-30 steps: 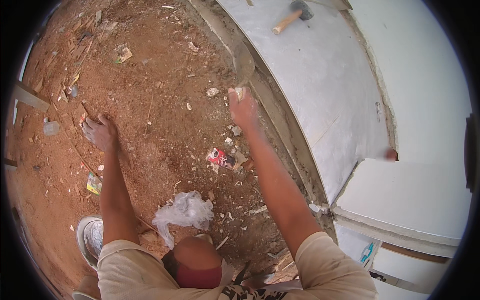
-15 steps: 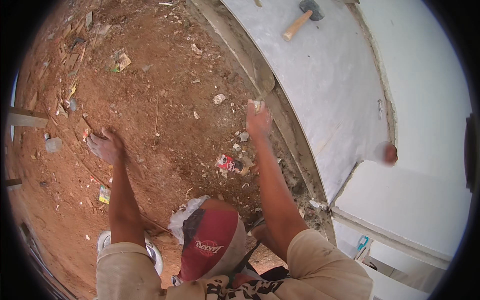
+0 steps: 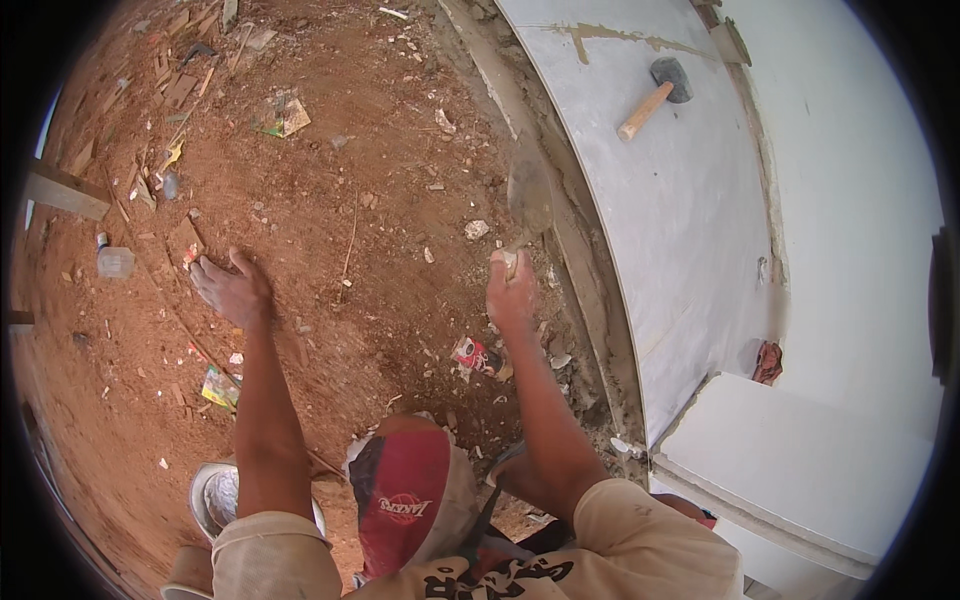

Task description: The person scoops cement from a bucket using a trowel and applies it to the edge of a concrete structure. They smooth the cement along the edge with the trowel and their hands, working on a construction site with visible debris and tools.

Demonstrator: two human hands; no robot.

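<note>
My right hand [image 3: 512,295] is closed around the handle of a pointed trowel [image 3: 530,195]. The trowel's blade, blurred and mortar-coloured, points away from me beside the strip of wet mortar [image 3: 588,285] along the slab edge. To the left, my left hand [image 3: 235,288] hangs over the reddish dirt with its fingers apart and nothing in it. The large pale grey slab [image 3: 690,250] lies right of the mortar strip. On its far part rests a rubber mallet [image 3: 655,98] with a wooden handle.
A crushed red carton [image 3: 478,356] lies near my right forearm. Paper scraps, wood bits and a clear plastic bottle [image 3: 116,262] litter the dirt [image 3: 330,220]. A white wall [image 3: 850,220] bounds the right, with a white block [image 3: 770,430] near me. A bucket [image 3: 215,490] stands lower left.
The view has shifted, so the slab and mallet sit lower and further right. My right hand and trowel have moved left, away from the slab edge. My left hand stays empty.
</note>
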